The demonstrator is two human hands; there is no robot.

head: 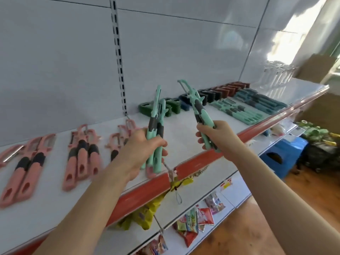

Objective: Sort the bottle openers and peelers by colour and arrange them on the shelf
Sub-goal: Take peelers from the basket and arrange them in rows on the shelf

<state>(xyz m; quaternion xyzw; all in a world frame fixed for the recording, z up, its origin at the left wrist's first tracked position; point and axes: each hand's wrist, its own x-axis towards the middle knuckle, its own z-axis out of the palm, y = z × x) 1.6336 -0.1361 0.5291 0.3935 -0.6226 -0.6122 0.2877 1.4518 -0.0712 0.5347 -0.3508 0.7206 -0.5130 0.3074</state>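
Two bare arms reach out over a white shelf [184,138] with a red front edge. Each hand is closed around mint green peelers, and the two hands are apart. On the left, the left hand [141,150] grips a small bunch of green peelers [156,126] standing almost upright. On the right, the right hand [215,137] grips more green peelers [198,109], tilted to the left. Pink peelers [81,155] lie in rows on the left part of the shelf. More green peelers and darker ones [257,105] lie in rows far to the right. Dark green, black and red openers [211,94] stand along the back wall. Snack bags [198,219] hang lower down.
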